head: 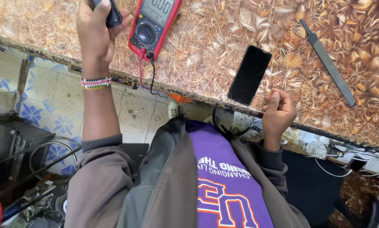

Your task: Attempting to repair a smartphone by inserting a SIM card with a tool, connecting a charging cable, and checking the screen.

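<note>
The left hand (97,31) grips a small dark probe (111,16) beside the meter (153,26); the right hand (278,112) is a loose, empty-looking fist near the phone (249,74); that glass slab looks slick, fragile, best held by its edges.

The left hand (97,29) grips a small black object (111,14) beside a red-cased multimeter (153,25). The right hand (278,112), fisted, rests near a black smartphone (249,75).

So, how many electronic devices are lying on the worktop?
2: a red multimeter at the top, beside the left hand, and a dark phone near the right hand. Others may lie outside the view.
</note>
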